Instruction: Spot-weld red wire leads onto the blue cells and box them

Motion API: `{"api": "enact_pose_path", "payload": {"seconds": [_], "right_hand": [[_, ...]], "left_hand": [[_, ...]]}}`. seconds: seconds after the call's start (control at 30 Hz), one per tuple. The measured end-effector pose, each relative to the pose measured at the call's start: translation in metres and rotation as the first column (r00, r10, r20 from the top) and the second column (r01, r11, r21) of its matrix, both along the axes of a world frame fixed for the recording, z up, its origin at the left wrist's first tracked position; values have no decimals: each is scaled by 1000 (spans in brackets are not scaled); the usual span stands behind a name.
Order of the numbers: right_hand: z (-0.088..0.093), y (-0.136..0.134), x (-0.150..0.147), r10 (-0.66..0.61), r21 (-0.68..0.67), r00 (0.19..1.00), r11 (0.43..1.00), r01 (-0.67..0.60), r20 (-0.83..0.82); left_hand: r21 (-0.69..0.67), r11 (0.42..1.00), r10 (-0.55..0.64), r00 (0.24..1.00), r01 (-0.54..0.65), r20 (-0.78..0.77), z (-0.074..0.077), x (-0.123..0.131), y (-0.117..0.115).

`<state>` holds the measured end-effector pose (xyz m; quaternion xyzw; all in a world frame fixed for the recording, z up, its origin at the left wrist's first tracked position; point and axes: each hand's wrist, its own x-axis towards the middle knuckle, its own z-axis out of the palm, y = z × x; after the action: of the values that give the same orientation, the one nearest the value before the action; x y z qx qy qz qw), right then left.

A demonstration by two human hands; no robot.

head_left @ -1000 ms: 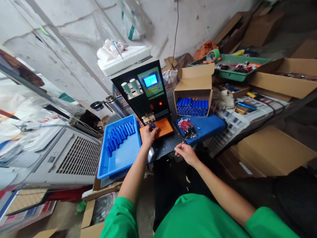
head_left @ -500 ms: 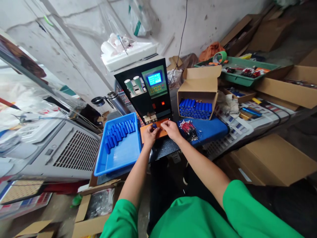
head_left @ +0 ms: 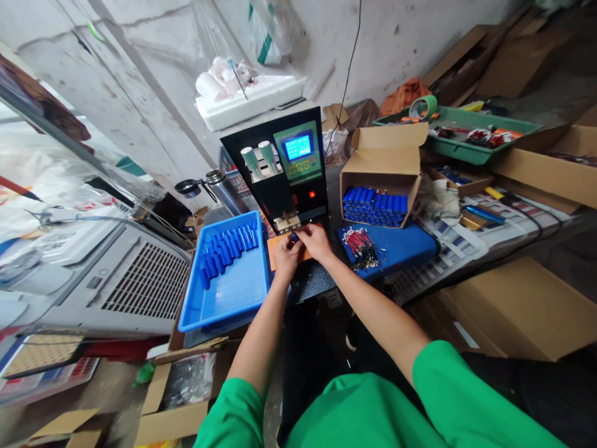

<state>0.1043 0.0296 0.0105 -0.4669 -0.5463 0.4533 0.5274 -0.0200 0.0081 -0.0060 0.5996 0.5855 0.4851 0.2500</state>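
Note:
My left hand [head_left: 285, 255] is closed round a blue battery cell [head_left: 293, 238], mostly hidden by the fingers. My right hand [head_left: 317, 242] pinches close beside it, fingertips together at the cell's end; what it holds is too small to make out. Both hands are over an orange board [head_left: 276, 250], just under the electrode pins [head_left: 288, 221] of a black spot welder [head_left: 280, 196] with a lit blue screen. Right of my hands lies a bunch of red and black wires [head_left: 361, 246] on a blue pad [head_left: 405, 247].
A blue tray [head_left: 228, 305] with rows of blue cells stands at the left. A cardboard box [head_left: 385, 165] packed with more cells is behind the wires. A steel flask [head_left: 226, 193] stands left of the welder. A green tray [head_left: 504, 118] sits at the back right.
Both hands have drawn closer together and nearer the welder's pins, with the cell between them. The camera view has shifted slightly, so the scene sits a little further right.

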Motion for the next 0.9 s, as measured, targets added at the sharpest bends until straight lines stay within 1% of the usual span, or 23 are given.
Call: {"api": "enact_pose_path", "payload": {"seconds": [0.17, 0.3, 0.47, 0.67, 0.9], "right_hand": [[8, -5, 1, -28, -12, 997, 1000, 29, 72], [11, -7, 1, -43, -14, 993, 999, 45, 109], [9, -5, 0, -46, 15, 995, 999, 44, 93], [4, -2, -1, -37, 19, 996, 999, 36, 82], [6, -4, 0, -39, -1, 994, 999, 40, 104]], "left_hand": [[2, 1000, -5, 999, 5, 35, 2, 2, -1], [6, 1000, 6, 1000, -6, 29, 3, 2, -1], [1, 1000, 11, 1000, -11, 25, 2, 2, -1], [-5, 1000, 16, 1000, -16, 11, 4, 2, -2], [-8, 1000, 1, 1000, -1, 12, 3, 1, -2]]}}
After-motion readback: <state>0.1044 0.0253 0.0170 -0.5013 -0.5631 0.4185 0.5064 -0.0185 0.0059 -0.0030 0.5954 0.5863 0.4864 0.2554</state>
